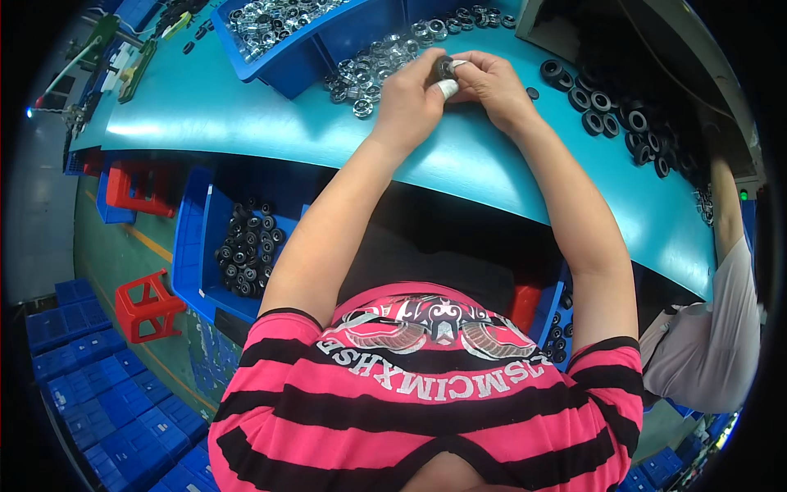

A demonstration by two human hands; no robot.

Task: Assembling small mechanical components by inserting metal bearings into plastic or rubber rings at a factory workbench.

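Both bare hands meet above the teal table (270,123). Grip: closed. Left hand (410,100) and right hand (494,86) pinch one small dark wheel (444,69) between their fingertips; contacts on its far side are hidden by fingers. White tape wraps one digit on each hand, both right at the pinch.

Key relation: wheel sits inside the grip, left fingers along its left side, a taped right digit against its right. Neither hand is clearly nearer; both touch it. Being round, it has no real long axis. Its outline shows as a narrow oval, longer away from the body than across, so it is judged to stand roughly on edge. Exact tilt: cannot tell.

Around the grip:
- Just left and beyond: loose heap of clear wheels (363,108), left hand nearer.
- Farther left and beyond: blue bin (287,70), filled with more clear pieces.
- Just right: lone black disc (533,93), near the right hand, not touching it.
- Farther right: spread of black rings (592,123), right hand nearer.
- Well right, past the rings: a co-worker's forearm (725,205).
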